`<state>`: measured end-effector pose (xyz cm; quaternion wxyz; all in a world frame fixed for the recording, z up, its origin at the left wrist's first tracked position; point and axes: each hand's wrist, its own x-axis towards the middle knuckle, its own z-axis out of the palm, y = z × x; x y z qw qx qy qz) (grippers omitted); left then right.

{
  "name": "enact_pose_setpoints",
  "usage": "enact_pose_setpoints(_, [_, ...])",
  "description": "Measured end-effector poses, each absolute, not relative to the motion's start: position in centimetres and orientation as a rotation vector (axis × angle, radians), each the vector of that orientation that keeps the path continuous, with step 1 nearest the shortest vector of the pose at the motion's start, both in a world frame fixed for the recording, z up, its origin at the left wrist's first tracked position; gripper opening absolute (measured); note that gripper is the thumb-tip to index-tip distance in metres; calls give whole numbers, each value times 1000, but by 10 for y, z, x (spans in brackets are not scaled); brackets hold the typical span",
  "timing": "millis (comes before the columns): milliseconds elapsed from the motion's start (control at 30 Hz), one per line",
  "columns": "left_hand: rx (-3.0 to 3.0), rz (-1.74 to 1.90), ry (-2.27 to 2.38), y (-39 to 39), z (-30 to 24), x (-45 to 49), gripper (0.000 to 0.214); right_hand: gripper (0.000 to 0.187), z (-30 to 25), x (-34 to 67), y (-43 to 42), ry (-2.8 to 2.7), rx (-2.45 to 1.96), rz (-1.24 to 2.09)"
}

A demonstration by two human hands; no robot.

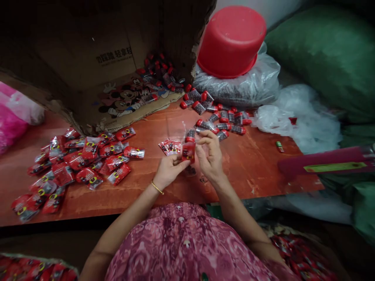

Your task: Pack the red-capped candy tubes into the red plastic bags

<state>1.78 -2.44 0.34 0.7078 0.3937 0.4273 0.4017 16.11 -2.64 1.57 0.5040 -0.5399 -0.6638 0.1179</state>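
Over the middle of the table, my left hand (169, 169) pinches a small red printed packet (188, 150) between thumb and fingers. A little clear container with a red end (190, 135) stands at the packet's top; I cannot tell whether it is partly inside. Just to the right, my right hand (209, 155) has its thumb and fingertips closed together beside the packet. What they grip, perhaps clear film, is too blurred to make out. Flat red printed packets (170, 147) lie in a small stack behind my left hand.
Several filled red packets (88, 158) are heaped at left. Dark-filled containers with red ends (224, 117) lie behind my right hand, spilling from an open cardboard box (114, 78). An upturned red tub (234, 39) sits on a plastic bag (243, 88). A magenta object (325, 160) juts in from the right.
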Motion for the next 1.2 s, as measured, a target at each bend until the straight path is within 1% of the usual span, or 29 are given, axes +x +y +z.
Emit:
enact_pose_setpoints(67, [741,947,956,-21,3,18,24,29,7,163,-34,-1443,-1327,446])
enact_pose_setpoints(133, [632,1015,935,-19,2,19,30,31,0,164,-42,-1413,-1351,765])
enact_pose_setpoints(200, [588,1074,906,-20,1,23,31,35,-7,160,-50,-1373,-1345,1111])
enact_pose_setpoints(233, [594,1083,896,-22,0,25,30,38,-10,157,-53,-1312,-1337,1221])
enact_pose_setpoints(300, [632,1076,886,-27,-2,30,31,42,-15,150,-56,-1161,-1323,1291])
enact_pose_setpoints(400, [688,1041,894,-33,-3,34,34,41,-18,141,-55,-1068,-1303,1243])
enact_pose_setpoints(600, [654,1123,917,-26,-5,27,32,42,-16,140,-50,-1216,-1269,1231])
enact_pose_setpoints(767, [536,1047,946,-30,-11,27,37,50,-24,131,-40,-1226,-1364,1161])
enact_pose_setpoints(900, [407,1048,1001,-26,-11,10,32,53,-31,122,-31,-1395,-1441,1093])
enact_pose_setpoints(967, [310,1103,1041,-15,-7,-10,25,51,-31,125,-24,-1524,-1522,952])
enact_pose_setpoints(1033, [193,1241,1107,2,-2,-34,22,42,-29,135,-15,-1608,-1627,678])
enact_pose_setpoints(1100, [76,1426,1167,19,3,-56,31,34,-30,148,-1,-1668,-1709,374])
enact_pose_setpoints(1200, [23,1572,1122,32,9,-70,44,37,-36,163,20,-1826,-1780,97])
